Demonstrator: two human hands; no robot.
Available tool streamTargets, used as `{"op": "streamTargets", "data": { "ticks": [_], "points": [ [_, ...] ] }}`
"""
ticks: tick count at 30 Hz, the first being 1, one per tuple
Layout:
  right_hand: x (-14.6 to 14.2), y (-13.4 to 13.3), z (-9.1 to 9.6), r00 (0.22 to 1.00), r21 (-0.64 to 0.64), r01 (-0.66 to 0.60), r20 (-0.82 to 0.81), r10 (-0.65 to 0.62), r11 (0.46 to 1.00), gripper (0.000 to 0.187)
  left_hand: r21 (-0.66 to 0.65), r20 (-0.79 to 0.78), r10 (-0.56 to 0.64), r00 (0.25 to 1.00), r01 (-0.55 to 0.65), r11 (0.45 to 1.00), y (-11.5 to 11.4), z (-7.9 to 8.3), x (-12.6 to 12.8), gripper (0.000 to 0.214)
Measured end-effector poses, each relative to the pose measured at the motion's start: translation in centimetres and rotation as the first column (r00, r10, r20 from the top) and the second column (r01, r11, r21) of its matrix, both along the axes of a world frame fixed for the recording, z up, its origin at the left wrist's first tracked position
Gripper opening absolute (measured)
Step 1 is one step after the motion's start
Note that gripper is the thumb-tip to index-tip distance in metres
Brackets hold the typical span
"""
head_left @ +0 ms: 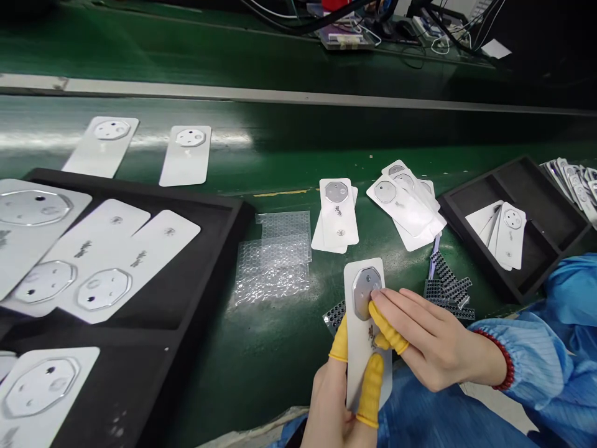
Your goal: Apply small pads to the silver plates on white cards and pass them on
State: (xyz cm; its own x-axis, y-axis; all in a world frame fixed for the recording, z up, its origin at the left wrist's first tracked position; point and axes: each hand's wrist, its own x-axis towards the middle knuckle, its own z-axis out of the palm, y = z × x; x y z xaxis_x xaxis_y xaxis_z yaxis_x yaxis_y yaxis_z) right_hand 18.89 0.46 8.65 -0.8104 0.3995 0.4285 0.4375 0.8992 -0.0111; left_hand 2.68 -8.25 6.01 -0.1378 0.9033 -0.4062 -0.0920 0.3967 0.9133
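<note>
My left hand (338, 398), with yellow finger cots on its thumb and finger, grips the lower end of a white phone back cover (357, 348) by its edges. This cover is tilted upright and has a grey octagonal camera plate (367, 292) near its top and dark lettering below. My right hand (431, 342) reaches in from the right, its yellow-capped thumb and index finger pinched together at the plate's lower right edge. Whatever lies between those fingertips is too small or hidden to make out. Partly behind the cover lies a black dotted sticker strip (334, 316).
Bubble wrap (275, 261) lies beyond my hands, near loose covers (338, 214) and an overlapping pile (405, 202). Dotted strips (448, 289) lie right. Black trays with covers stand left (205, 274) and right (555, 230). Two covers (186, 155) rest farther back. A blue sleeve (571, 286) is at right.
</note>
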Motion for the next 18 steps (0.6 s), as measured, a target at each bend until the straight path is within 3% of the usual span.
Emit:
{"op": "streamTargets", "data": {
  "ticks": [7,11,15,18],
  "points": [
    [1.2,1.6,-0.5,0.981,-0.090,-0.118,-0.162,0.103,0.989,0.024,-0.134,0.146,0.007,0.989,0.013,0.991,0.1,0.7,0.2,0.069],
    [1.2,1.1,0.2,0.988,-0.068,-0.122,-0.106,0.114,0.990,0.032,-0.157,0.144,0.042,0.989,-0.019,0.987,0.0,1.4,0.2,0.077],
    [0.7,1.0,0.7,0.994,-0.076,-0.108,-0.036,0.105,0.991,0.036,-0.126,0.130,0.031,0.991,-0.014,0.992,-0.5,1.1,0.3,0.071],
    [0.6,1.8,0.5,0.983,-0.175,-0.148,-0.134,0.125,0.973,0.030,-0.134,0.156,0.051,0.986,-0.030,0.991,-0.3,1.0,0.4,0.070]
  ]
}}
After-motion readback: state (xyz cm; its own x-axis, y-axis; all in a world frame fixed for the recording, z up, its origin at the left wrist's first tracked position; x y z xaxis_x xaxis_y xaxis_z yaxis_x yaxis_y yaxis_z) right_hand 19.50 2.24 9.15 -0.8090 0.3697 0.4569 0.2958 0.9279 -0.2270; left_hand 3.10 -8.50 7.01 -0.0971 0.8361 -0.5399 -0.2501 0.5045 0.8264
